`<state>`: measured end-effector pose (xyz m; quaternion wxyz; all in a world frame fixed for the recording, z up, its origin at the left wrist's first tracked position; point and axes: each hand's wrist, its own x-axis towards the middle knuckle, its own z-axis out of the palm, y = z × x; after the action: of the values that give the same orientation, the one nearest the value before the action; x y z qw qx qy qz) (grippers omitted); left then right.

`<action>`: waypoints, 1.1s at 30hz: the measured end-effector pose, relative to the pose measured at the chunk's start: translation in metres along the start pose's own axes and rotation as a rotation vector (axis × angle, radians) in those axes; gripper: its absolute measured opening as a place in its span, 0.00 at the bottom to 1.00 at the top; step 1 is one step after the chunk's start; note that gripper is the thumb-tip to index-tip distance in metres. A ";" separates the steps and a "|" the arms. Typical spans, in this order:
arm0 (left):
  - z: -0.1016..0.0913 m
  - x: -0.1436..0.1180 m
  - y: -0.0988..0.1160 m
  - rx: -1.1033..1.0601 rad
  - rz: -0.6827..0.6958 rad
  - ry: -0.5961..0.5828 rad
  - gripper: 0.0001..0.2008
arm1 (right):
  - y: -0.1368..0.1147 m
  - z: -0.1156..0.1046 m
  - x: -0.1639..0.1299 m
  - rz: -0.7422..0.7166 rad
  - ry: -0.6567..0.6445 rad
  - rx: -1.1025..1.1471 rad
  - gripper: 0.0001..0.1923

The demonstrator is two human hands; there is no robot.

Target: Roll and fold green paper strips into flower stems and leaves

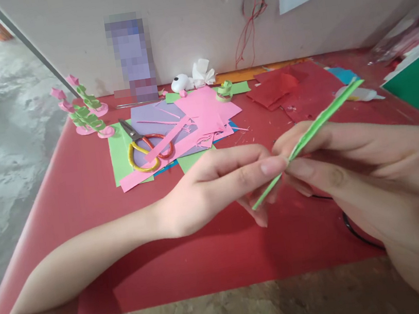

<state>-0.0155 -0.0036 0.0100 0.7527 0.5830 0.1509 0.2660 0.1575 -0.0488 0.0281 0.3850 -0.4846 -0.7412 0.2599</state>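
A narrow green paper strip slants up to the right above the red table, seen nearly edge-on. My left hand pinches it near its middle between thumb and fingers. Right beside that, the thumb and fingers of my right hand also close on the strip. The two thumb tips almost touch. One end of the strip pokes out below my left thumb, and the longer end rises past my right fingers. Behind my left hand lie scissors with one yellow and one red handle, on sheets of coloured paper.
Pink paper, purple paper and scraps lie mid-table. Paper flowers with curled green stems stand at the left edge. A curled green strip, red paper and a white glue bottle are farther back. A pale wall rises behind the table.
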 end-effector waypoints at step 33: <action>-0.006 0.002 -0.010 -0.273 -0.098 -0.180 0.14 | -0.001 0.002 0.001 0.046 0.085 -0.006 0.04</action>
<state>-0.0144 0.0006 -0.0009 0.8474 0.4888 0.0735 0.1937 0.1549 -0.0479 0.0277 0.4084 -0.5132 -0.7138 0.2456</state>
